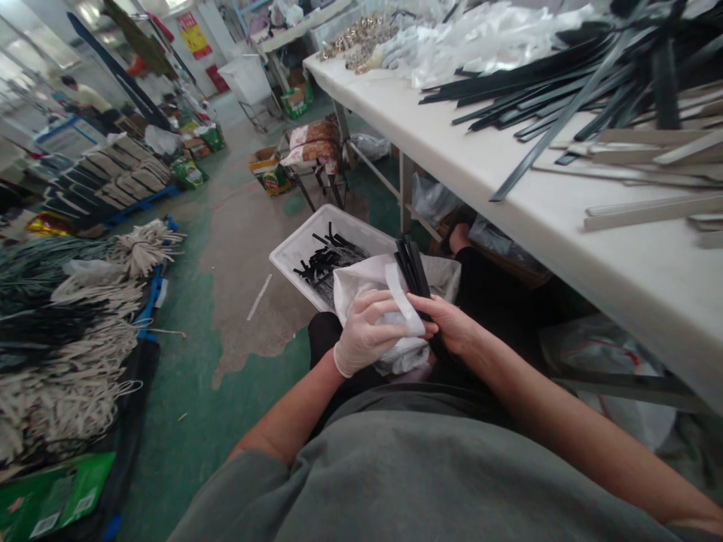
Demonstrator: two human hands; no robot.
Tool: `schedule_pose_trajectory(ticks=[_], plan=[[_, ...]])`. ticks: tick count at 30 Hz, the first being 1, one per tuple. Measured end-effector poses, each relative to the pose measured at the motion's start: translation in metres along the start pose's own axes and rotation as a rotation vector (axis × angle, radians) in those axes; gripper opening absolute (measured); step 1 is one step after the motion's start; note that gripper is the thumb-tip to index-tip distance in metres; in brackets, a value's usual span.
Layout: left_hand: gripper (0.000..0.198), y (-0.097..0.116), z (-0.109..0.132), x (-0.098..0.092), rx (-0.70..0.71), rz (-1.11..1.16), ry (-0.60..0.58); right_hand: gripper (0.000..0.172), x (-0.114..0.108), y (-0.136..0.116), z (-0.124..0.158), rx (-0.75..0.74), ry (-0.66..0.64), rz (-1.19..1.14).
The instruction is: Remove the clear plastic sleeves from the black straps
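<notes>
My left hand (364, 331), in a thin whitish glove, is closed with its fingertips at the lower end of a curved white strip (400, 290). My bare right hand (452, 325) grips a bundle of black strips (412, 263), which point up and away from me. Both hands are close together over my lap, and the white strip crosses beside the bundle. Beneath them lies a white sack (361, 278) with its mouth spread open. Just beyond stands a white plastic crate (291, 252) holding many short black pieces (324, 260).
On my right a long white table (452, 143) carries black strips (525, 90), beige strips (638, 214) and clear plastic bags (486, 45). A cloth-covered stool (313, 143) stands ahead. Bundled cords (68, 376) lie at left. Another person (90, 98) is far off.
</notes>
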State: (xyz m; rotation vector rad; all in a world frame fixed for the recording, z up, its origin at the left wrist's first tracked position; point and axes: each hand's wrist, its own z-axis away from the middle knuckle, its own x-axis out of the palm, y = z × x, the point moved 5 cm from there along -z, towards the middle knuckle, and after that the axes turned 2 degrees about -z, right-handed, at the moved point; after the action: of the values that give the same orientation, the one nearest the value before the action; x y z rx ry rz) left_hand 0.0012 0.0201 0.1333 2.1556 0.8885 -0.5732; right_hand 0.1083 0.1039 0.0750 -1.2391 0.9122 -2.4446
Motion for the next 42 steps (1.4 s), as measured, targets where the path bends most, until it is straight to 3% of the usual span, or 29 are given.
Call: schedule_pose_trajectory(ticks=[4, 6, 9, 12, 15, 20, 26, 28, 33, 35, 37, 38, 39, 42], plan=[[0.024, 0.003, 0.026, 0.004, -0.003, -0.036, 0.004, 0.031, -0.003, -0.024, 0.001, -0.219, 0.192, 0.267], [0.026, -0.005, 0.036, 0.005, -0.189, 0.083, 0.093, 0.031, -0.001, -0.036, 0.003, -0.347, 0.242, 0.367], [0.029, -0.024, 0.045, 0.018, -0.639, 0.484, 0.248, 0.030, 0.003, -0.041, 0.003, -0.425, 0.254, 0.446], [0.043, -0.027, 0.042, 0.050, -0.933, 0.902, 0.172, 0.029, 0.006, -0.036, -0.004, -0.407, 0.251, 0.521], [0.037, -0.024, 0.040, 0.072, -1.079, 1.020, 0.076, 0.028, 0.002, -0.036, -0.014, -0.419, 0.282, 0.552], [0.040, -0.026, 0.059, 0.082, -1.203, 1.119, 0.126, 0.029, -0.019, -0.056, -0.026, -0.504, 0.384, 0.524], [0.039, -0.019, 0.075, 0.074, -1.222, 1.181, 0.168, 0.027, -0.040, -0.073, -0.034, -0.534, 0.449, 0.474], [0.032, -0.017, 0.075, 0.073, -1.213, 1.163, 0.079, 0.027, -0.039, -0.072, -0.038, -0.530, 0.439, 0.471], [0.028, -0.012, 0.079, 0.086, -1.235, 1.070, -0.354, 0.028, -0.029, -0.062, -0.048, -0.505, 0.386, 0.507], [0.027, -0.024, 0.081, 0.086, -1.300, 1.105, -0.357, 0.033, -0.029, -0.059, -0.048, -0.466, 0.353, 0.550], [0.027, -0.048, 0.078, 0.069, -1.352, 1.156, -0.248, 0.040, -0.031, -0.053, -0.045, -0.405, 0.302, 0.602], [0.026, -0.067, 0.075, 0.051, -1.370, 1.158, -0.124, 0.042, -0.032, -0.049, -0.042, -0.371, 0.267, 0.624], [0.025, -0.086, 0.070, 0.026, -1.376, 1.139, 0.019, 0.043, -0.034, -0.045, -0.039, -0.339, 0.231, 0.642], [0.017, -0.138, 0.055, -0.088, -1.321, 0.999, 0.704, 0.041, -0.037, -0.029, -0.025, -0.251, 0.154, 0.704]])
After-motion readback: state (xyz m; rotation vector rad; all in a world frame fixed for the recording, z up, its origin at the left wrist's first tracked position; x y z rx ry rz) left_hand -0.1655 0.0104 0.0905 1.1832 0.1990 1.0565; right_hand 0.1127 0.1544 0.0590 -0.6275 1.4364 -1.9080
